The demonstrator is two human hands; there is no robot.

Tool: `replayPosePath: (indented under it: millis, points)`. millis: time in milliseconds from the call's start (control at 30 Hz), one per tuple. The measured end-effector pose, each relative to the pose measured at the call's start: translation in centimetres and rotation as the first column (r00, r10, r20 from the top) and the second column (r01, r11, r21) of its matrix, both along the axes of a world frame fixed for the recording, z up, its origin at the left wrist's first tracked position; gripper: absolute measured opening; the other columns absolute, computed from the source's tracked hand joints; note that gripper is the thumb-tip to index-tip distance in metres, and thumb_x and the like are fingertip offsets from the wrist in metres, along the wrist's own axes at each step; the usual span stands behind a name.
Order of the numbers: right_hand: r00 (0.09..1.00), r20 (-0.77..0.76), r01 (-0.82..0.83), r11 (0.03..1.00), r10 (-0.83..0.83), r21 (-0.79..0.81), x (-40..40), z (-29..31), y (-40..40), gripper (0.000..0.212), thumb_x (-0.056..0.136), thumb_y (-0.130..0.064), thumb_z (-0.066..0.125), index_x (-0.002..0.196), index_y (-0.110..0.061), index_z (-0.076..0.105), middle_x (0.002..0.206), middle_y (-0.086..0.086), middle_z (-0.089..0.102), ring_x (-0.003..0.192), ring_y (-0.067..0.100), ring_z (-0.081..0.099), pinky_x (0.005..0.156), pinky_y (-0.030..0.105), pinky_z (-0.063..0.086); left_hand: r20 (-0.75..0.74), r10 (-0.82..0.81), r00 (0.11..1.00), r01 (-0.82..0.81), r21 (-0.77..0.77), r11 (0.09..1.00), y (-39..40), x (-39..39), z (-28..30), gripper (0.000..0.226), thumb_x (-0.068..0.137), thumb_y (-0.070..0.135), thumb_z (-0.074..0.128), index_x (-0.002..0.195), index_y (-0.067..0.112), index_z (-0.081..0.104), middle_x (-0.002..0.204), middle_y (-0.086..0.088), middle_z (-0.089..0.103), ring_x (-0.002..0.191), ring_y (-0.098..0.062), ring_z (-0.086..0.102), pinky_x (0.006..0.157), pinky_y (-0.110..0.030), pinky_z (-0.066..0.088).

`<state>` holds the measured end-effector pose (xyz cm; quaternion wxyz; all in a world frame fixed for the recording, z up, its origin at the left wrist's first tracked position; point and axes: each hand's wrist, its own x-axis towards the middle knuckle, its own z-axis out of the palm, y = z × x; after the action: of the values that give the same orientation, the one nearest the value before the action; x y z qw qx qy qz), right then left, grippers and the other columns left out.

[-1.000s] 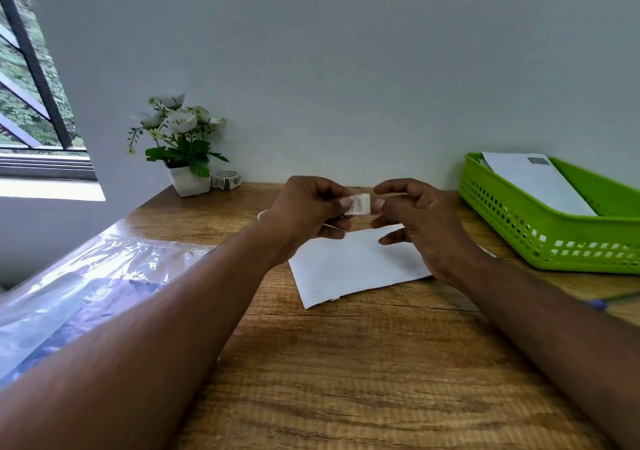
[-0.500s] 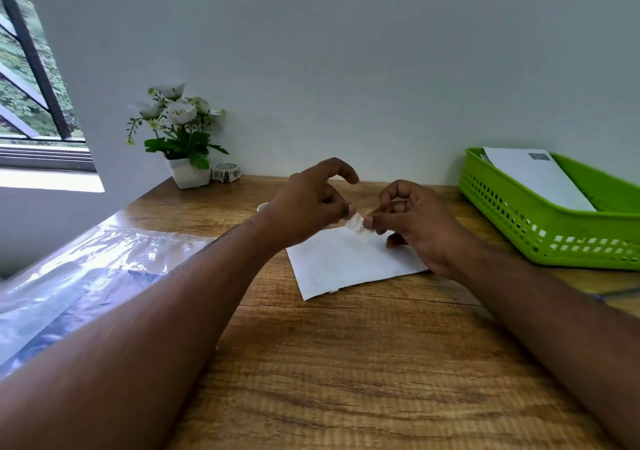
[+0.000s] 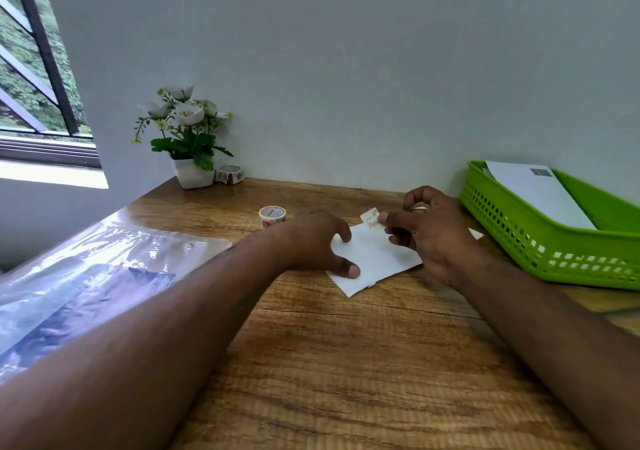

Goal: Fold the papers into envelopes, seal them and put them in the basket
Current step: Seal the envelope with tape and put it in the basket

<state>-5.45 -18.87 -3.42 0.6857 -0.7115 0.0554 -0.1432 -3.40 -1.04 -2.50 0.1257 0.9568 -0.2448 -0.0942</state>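
Observation:
A folded white paper envelope (image 3: 377,259) lies on the wooden desk. My left hand (image 3: 311,241) rests on its left end, with thumb and forefinger pressing the paper down. Just above the envelope's far edge, my right hand (image 3: 429,234) pinches a small pale sticker (image 3: 371,219) with a zigzag edge. The green basket (image 3: 554,252) stands at the right and holds a white envelope (image 3: 533,189) that leans on its back wall.
A roll of patterned tape (image 3: 272,216) stands behind my left hand. A second roll (image 3: 230,174) sits beside a potted white flower (image 3: 190,137) at the wall. A shiny plastic sleeve of papers (image 3: 86,276) lies at the left desk edge.
My left hand let go of the sticker and dropped onto the envelope's left end. The right hand kept the sticker and moved slightly right. The tape roll behind the left hand came into view.

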Motion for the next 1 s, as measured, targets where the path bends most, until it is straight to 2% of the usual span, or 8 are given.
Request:
replayPosePath:
  millis: [233,333,400,467,600,700,800,1000]
  points:
    - [0.999,-0.008,-0.031,0.998,0.031,-0.057,-0.1,0.1,0.3,0.035,0.07,0.001,0.079,0.082,-0.016,0.051,0.086,0.015,0.07,0.07,0.023,0.067,0.06,0.03,0.055,-0.054,0.067,0.996,-0.076,-0.173,0.982,0.4,0.1,0.5,0.09,0.075,0.036,0.08,0.148,0.031,0.028,0.143,-0.002,0.047,0.128,-0.023,0.046,0.105,-0.038,0.041]
    - [0.998,-0.024,-0.051,0.996,0.049,-0.069,-0.2,0.1,0.6,0.034,0.071,0.001,0.078,0.083,-0.015,0.051,0.086,0.014,0.071,0.07,0.022,0.069,0.059,0.031,0.055,-0.101,0.093,0.99,-0.115,-0.24,0.964,2.3,0.7,1.4,0.073,0.071,0.028,0.083,0.135,0.031,0.047,0.12,-0.001,0.06,0.107,-0.019,0.057,0.094,-0.036,0.046]
    - [0.997,-0.05,-0.069,0.995,0.066,-0.07,-0.1,0.1,0.7,0.033,0.073,0.001,0.078,0.083,-0.015,0.051,0.085,0.013,0.072,0.07,0.021,0.07,0.057,0.03,0.055,-0.095,0.137,0.986,-0.157,-0.264,0.952,3.3,1.2,1.5,0.046,0.07,0.028,0.084,0.11,0.022,0.063,0.1,-0.001,0.064,0.088,-0.016,0.06,0.077,-0.033,0.051]
    - [0.994,-0.071,-0.093,0.993,0.087,-0.076,-0.2,0.2,0.9,0.033,0.073,0.002,0.077,0.082,-0.015,0.051,0.083,0.012,0.071,0.067,0.02,0.069,0.056,0.029,0.055,-0.12,0.167,0.979,-0.192,-0.25,0.949,3.6,1.5,1.2,0.036,0.068,0.028,0.085,0.094,0.013,0.065,0.089,-0.005,0.067,0.073,-0.017,0.062,0.065,-0.033,0.055]
    - [0.981,-0.124,-0.164,0.981,0.15,-0.106,0.5,0.8,2.2,0.035,0.072,0.007,0.075,0.081,-0.014,0.048,0.076,0.013,0.067,0.06,0.019,0.065,0.053,0.028,0.055,-0.167,0.197,0.966,-0.223,-0.154,0.963,3.3,1.4,0.6,0.039,0.071,0.031,0.083,0.098,0.012,0.062,0.086,-0.007,0.068,0.068,-0.018,0.06,0.062,-0.032,0.053]
    - [0.969,-0.19,-0.189,0.967,0.156,-0.17,1.5,1.3,3.7,0.035,0.072,0.008,0.075,0.079,-0.014,0.049,0.075,0.012,0.065,0.066,0.023,0.066,0.057,0.031,0.056,-0.169,0.231,0.958,-0.253,-0.125,0.959,3.2,1.3,0.8,0.049,0.073,0.034,0.081,0.107,0.018,0.051,0.09,-0.003,0.062,0.069,-0.016,0.058,0.061,-0.03,0.052]
    - [0.964,-0.226,-0.192,0.954,0.139,-0.231,2.0,0.5,5.4,0.038,0.07,0.006,0.076,0.076,-0.016,0.045,0.07,0.011,0.061,0.059,0.022,0.061,0.05,0.03,0.05,-0.163,0.225,0.961,-0.245,-0.12,0.962,3.1,1.3,0.8,0.049,0.073,0.034,0.081,0.106,0.02,0.047,0.088,-0.002,0.059,0.064,-0.014,0.057,0.053,-0.027,0.048]
    - [0.988,-0.144,-0.103,0.94,0.059,-0.326,2.8,-1.5,5.9,0.043,0.069,0.005,0.076,0.07,-0.018,0.04,0.072,0.014,0.055,0.065,0.027,0.06,0.045,0.028,0.044,-0.181,0.227,0.957,-0.251,-0.127,0.959,3.0,1.7,0.5,0.035,0.077,0.032,0.078,0.099,0.018,0.055,0.079,0.0,0.059,0.059,-0.012,0.054,0.047,-0.023,0.042]
